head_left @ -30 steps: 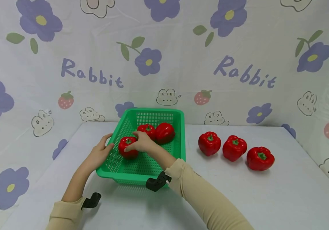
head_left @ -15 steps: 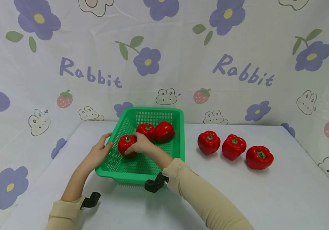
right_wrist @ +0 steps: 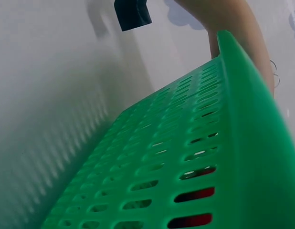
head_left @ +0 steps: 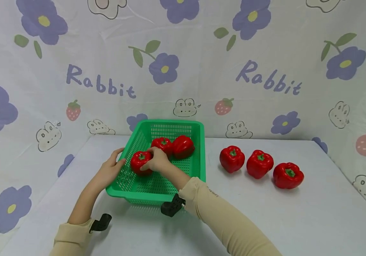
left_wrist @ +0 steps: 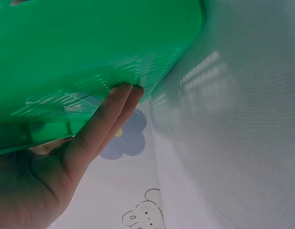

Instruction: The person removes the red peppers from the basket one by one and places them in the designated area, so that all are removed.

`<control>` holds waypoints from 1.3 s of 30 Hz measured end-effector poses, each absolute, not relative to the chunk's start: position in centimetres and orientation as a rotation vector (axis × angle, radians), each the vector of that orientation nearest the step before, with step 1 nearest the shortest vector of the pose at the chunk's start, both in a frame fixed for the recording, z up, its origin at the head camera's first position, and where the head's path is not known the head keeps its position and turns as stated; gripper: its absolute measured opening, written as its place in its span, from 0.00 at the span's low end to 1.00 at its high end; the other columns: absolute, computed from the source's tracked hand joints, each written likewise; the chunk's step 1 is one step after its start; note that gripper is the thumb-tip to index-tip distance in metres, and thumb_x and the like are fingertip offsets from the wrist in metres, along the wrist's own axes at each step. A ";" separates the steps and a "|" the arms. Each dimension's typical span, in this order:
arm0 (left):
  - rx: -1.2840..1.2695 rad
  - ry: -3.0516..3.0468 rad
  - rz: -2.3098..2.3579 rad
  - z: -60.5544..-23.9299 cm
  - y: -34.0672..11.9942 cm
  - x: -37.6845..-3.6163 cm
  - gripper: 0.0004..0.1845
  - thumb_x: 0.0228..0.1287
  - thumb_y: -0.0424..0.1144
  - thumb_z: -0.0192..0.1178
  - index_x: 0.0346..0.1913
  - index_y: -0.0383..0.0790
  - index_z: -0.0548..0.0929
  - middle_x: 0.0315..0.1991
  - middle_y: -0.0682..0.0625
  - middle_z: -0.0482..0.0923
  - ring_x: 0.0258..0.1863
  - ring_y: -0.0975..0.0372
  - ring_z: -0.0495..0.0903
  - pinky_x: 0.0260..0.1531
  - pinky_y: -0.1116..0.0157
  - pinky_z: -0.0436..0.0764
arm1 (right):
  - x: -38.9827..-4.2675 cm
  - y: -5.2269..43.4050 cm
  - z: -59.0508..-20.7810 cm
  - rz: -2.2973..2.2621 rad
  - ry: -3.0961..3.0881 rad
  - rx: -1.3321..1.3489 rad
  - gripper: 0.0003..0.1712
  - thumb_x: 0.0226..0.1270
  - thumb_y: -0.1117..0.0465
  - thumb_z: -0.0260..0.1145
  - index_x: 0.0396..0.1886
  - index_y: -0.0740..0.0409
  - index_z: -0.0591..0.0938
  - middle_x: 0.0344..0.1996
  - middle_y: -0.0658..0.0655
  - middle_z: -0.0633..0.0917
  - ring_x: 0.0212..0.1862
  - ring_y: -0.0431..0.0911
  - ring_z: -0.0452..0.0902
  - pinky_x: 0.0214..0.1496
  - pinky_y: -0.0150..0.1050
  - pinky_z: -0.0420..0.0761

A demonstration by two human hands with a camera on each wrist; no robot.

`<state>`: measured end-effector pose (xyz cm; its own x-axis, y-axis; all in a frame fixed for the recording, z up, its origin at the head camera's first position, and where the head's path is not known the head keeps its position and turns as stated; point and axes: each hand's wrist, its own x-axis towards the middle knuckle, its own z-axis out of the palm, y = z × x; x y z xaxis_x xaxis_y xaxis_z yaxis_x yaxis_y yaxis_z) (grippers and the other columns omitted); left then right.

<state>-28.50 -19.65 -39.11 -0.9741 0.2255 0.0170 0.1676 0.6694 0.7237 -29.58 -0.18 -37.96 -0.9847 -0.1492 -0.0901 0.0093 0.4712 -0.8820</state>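
In the head view a green plastic basket (head_left: 157, 196) stands on the white table. My left hand (head_left: 110, 170) grips its left rim, thumb over the edge. The left wrist view shows the fingers (left_wrist: 107, 119) lying along the slotted outer wall. Inside the basket my right hand (head_left: 158, 160) holds a red bell pepper (head_left: 139, 164) by its right side, at the left of the basket floor. Behind it are a second bell pepper (head_left: 162, 144) and a third bell pepper (head_left: 183, 147) lying on its side. The right wrist view shows mostly the basket's front wall (right_wrist: 152, 157), hiding that hand.
To the right of the basket, a row of three red bell peppers sits on the table (head_left: 234, 220): a near-basket pepper (head_left: 232, 159), a middle pepper (head_left: 259, 164) and an outer pepper (head_left: 287, 176). A patterned cloth (head_left: 202, 71) hangs behind.
My right hand stays on the bell pepper in the basket, its fingers shifting only slightly. The left hand keeps its place on the rim. The view has moved a little.
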 end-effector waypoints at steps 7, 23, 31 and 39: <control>0.324 2.793 1.201 -39.2 -19.7 -28.5 0.30 0.79 0.47 0.39 0.77 0.40 0.49 0.58 0.27 0.75 0.38 0.54 0.84 0.42 0.57 0.79 | -29.4 -0.3 -37.8 -1.587 2.591 -0.082 0.37 0.53 0.64 0.77 0.64 0.60 0.73 0.62 0.61 0.77 0.63 0.54 0.72 0.60 0.47 0.79; 0.330 2.801 1.172 -39.6 -19.6 -28.6 0.30 0.79 0.48 0.37 0.77 0.40 0.48 0.71 0.28 0.60 0.67 0.35 0.65 0.61 0.37 0.66 | -28.7 -0.2 -36.4 -1.676 2.630 -0.098 0.38 0.55 0.57 0.77 0.64 0.59 0.73 0.62 0.59 0.78 0.63 0.54 0.74 0.59 0.47 0.79; 0.324 2.811 1.179 -39.7 -19.6 -28.7 0.30 0.79 0.47 0.37 0.77 0.40 0.49 0.70 0.28 0.61 0.67 0.36 0.66 0.61 0.37 0.67 | -28.2 0.8 -35.8 -1.758 2.609 -0.163 0.38 0.54 0.59 0.77 0.64 0.60 0.73 0.60 0.59 0.79 0.62 0.53 0.75 0.58 0.46 0.80; 0.310 2.804 1.181 -39.2 -19.5 -28.5 0.30 0.79 0.47 0.38 0.77 0.41 0.49 0.65 0.27 0.68 0.56 0.42 0.76 0.54 0.45 0.74 | -27.4 2.7 -35.0 -1.861 2.538 -0.214 0.38 0.55 0.61 0.75 0.65 0.60 0.72 0.62 0.60 0.79 0.63 0.54 0.75 0.60 0.49 0.79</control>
<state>-28.47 -19.48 -39.23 -0.9759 0.2180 0.0016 0.1535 0.6819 0.7152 -27.40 2.70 -35.00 -0.9907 -0.1018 0.0901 -0.1165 0.2945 -0.9485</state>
